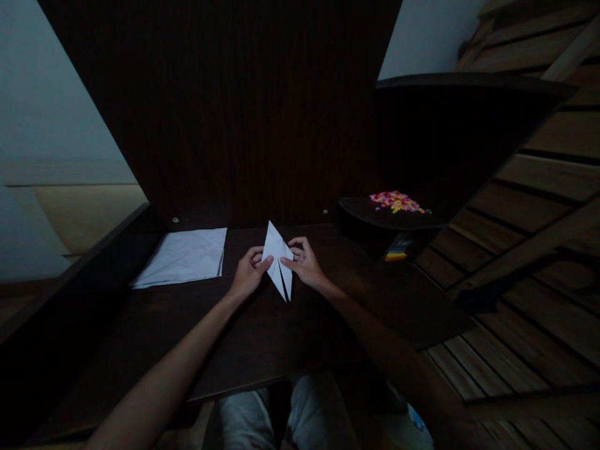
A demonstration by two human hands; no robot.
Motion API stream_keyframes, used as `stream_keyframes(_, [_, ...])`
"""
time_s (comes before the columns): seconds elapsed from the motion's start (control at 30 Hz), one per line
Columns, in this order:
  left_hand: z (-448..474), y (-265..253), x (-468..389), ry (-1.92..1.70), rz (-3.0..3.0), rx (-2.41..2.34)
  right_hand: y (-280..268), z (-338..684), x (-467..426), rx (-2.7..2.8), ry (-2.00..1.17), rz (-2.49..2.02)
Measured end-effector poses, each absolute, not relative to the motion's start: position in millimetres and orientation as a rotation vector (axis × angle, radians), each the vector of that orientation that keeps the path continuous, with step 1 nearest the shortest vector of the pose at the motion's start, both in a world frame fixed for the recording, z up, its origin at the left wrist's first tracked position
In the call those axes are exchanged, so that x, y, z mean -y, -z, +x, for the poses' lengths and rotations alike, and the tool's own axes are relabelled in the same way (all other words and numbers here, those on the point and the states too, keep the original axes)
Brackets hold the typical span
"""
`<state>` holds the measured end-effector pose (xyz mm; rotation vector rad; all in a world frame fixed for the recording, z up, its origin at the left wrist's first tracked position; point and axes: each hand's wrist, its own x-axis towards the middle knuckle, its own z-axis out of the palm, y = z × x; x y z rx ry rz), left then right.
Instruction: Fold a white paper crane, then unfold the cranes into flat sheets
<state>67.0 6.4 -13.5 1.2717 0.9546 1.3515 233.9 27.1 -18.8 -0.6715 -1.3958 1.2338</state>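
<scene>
A folded sheet of white paper [276,242], shaped like a long diamond with a slit splitting its lower half into two points, is held over the dark desk [262,337]. My left hand [250,270] pinches its left edge, thumb on the front face and fingers curled behind. On the opposite edge, my right hand [305,264] grips it the same way, the thumb lying near the top of the slit. The fingers behind the paper are partly hidden.
To the left lies a stack of white paper sheets [182,253]. A dark panel [234,112] rises behind the desk. Small pink and yellow pieces [396,201] are heaped on a rounded shelf [360,212] at the right. Wooden slats [529,231] stand farther right.
</scene>
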Motion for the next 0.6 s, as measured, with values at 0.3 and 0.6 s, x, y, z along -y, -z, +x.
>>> stream_keyframes(0.3, [62, 5, -2, -1.381, 1.587, -0.995, 21, 240, -31, 1.53, -1.093, -0.729])
stream_keyframes(0.6, [61, 1, 2, -1.239, 1.543, -0.941, 22, 245, -34, 1.538, -1.177, -0.727])
